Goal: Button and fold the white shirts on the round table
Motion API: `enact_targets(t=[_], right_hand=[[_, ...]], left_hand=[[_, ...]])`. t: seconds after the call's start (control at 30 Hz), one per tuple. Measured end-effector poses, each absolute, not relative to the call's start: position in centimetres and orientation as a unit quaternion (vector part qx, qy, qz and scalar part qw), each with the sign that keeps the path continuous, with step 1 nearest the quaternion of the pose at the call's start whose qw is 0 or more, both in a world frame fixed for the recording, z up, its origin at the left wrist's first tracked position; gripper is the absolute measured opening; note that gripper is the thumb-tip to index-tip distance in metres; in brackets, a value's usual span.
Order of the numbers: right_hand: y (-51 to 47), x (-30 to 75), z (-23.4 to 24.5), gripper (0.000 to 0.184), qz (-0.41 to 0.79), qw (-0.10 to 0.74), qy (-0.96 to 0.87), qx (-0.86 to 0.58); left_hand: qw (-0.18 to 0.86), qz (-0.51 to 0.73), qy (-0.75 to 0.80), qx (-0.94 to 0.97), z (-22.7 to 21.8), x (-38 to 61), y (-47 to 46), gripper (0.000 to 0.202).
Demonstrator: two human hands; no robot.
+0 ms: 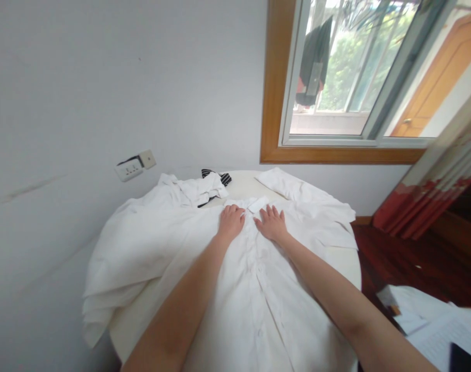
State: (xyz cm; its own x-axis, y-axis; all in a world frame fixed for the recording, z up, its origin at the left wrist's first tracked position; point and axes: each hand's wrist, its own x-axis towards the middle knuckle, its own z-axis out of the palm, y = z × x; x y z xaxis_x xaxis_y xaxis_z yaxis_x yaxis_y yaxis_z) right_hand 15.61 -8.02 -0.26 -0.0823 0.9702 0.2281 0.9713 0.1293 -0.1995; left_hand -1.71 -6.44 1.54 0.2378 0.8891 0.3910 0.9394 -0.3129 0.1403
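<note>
A white shirt [258, 289] is spread front-up across a round table [349, 261] in the lower middle of the frame, its button strip running down the centre towards the bottom edge. Both hands are laid near the collar [254, 205], just above the centre of the frame. The left hand [231, 221] is pressed on the cloth with its fingers curled loosely under, gripping nothing that can be seen. The right hand [272, 222] is held flat and open, fingers spread on the fabric just beside the collar. The two hands are set close together, one on each side of the button strip.

A heap of white clothes [142, 248] is piled on the left of the table, and a black striped cloth [220, 178] is tucked at its top. A wall socket [135, 165] is seen at centre left. A window [336, 77] fills the upper right, with a dark garment [315, 57] hung outside it. Papers [433, 320] are seen at lower right. No containers are shown.
</note>
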Motion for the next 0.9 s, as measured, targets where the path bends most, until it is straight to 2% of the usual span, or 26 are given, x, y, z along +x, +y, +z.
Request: enact_targets(t=[0.17, 0.27, 0.37, 0.5, 0.6, 0.73, 0.9], right_hand=[[-7.1, 16.2, 0.5, 0.068, 0.042, 0.115, -0.748, -0.653], [-5.9, 17.2, 2.4, 0.049, 0.079, 0.111, -0.750, -0.648], [-4.7, 17.3, 4.1, 0.033, 0.072, 0.158, -0.722, -0.670], [-3.9, 15.3, 4.4, 0.034, 0.051, 0.209, -0.733, -0.646], [-4.2, 13.6, 3.2, 0.040, 0.077, 0.190, -0.750, -0.629], [-4.5, 12.7, 1.8, 0.045, 0.047, 0.166, -0.757, -0.630], [-4.2, 13.1, 1.7, 0.041, 0.037, 0.150, -0.764, -0.626]], left_hand=[[0.055, -0.210, -0.572, -0.791, 1.4, -2.0, -6.7, 0.030], [0.068, -0.208, -0.580, -0.785, 1.6, -1.7, -6.6, 0.028], [0.092, -0.208, -0.589, -0.775, 1.9, -1.2, -6.4, 0.030], [0.088, -0.209, -0.591, -0.774, 1.8, -1.0, -5.8, 0.032], [0.047, -0.214, -0.593, -0.775, 1.4, -1.4, -5.4, 0.027], [0.013, -0.224, -0.599, -0.769, 0.8, -1.7, -4.9, 0.024], [0.000, -0.211, -0.605, -0.768, 0.8, -1.4, -4.5, 0.023]])
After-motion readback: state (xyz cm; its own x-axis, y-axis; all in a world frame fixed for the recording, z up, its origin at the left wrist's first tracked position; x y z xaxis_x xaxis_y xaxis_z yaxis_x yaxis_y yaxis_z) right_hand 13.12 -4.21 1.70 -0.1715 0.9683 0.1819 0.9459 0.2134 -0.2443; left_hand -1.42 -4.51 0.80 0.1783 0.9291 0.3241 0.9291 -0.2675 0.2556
